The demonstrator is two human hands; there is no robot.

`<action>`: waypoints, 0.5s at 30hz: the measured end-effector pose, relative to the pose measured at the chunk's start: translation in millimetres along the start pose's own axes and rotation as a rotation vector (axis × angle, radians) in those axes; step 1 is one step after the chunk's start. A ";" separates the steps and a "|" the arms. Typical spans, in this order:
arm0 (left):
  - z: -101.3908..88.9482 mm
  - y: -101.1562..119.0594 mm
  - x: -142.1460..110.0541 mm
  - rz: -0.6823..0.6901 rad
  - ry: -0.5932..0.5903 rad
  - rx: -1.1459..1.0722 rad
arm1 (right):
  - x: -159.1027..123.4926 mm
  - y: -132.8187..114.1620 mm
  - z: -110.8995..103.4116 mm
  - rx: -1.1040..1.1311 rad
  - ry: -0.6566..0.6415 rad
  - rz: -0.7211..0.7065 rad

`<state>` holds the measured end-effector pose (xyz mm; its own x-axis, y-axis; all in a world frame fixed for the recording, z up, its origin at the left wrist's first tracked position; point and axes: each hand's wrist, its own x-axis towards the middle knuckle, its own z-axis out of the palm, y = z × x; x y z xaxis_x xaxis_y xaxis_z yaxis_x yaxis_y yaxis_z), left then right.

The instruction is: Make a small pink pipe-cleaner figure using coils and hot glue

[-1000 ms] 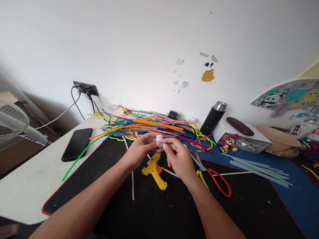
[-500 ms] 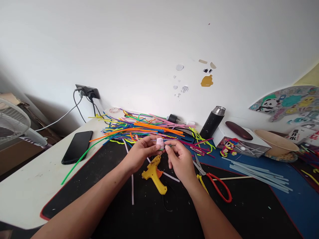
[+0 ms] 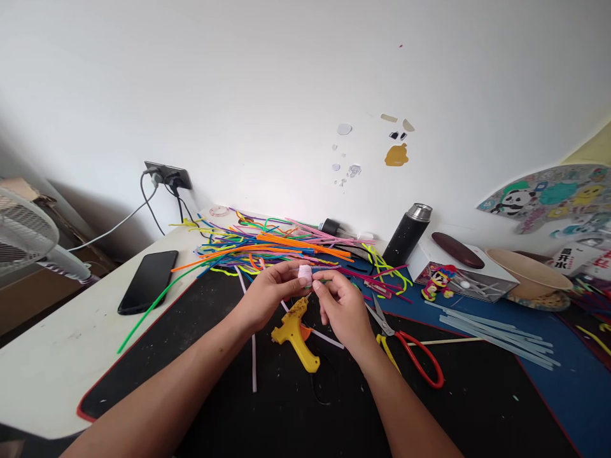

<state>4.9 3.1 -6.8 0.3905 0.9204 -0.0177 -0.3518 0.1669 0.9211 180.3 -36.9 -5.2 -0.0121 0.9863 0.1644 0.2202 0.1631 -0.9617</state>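
Between the fingertips of my left hand [image 3: 265,296] is a small pale pink piece [image 3: 305,273] that looks wound from pipe cleaner. My right hand [image 3: 347,315] is closed in a pinch at the right side of that piece. A bit of green pipe cleaner [image 3: 326,280] shows by its fingers; its far end is hidden. Just below both hands, a yellow glue gun [image 3: 296,335] lies on the black mat [image 3: 214,407], its nozzle pointing up toward the pink piece. Scissors with red handles [image 3: 421,360] rest to the right of my right hand.
Many coloured pipe cleaners [image 3: 277,242] are heaped along the wall. A phone [image 3: 147,282] lies at left. To the right stand a black flask [image 3: 408,235], a small colourful figure [image 3: 438,283], a bowl [image 3: 527,273] and several translucent glue sticks [image 3: 496,334]. A fan [image 3: 28,226] stands far left.
The pink piece has shifted slightly left and is turned a little in my left fingers. My right hand has moved slightly down, and its fingers are a touch further from the piece.
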 end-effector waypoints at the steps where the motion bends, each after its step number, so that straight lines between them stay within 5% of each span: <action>1: 0.2 0.1 0.2 0.003 -0.001 0.012 | -0.1 -0.5 -0.2 0.009 0.000 0.005; 15: 1.2 -2.8 0.0 0.039 -0.046 0.141 | 1.9 5.4 1.9 0.081 -0.052 0.070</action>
<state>6.9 2.3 -8.8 0.4188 0.9074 0.0344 -0.2459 0.0769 0.9663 179.5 -34.1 -10.6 -0.0505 0.9949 0.0870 0.1424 0.0934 -0.9854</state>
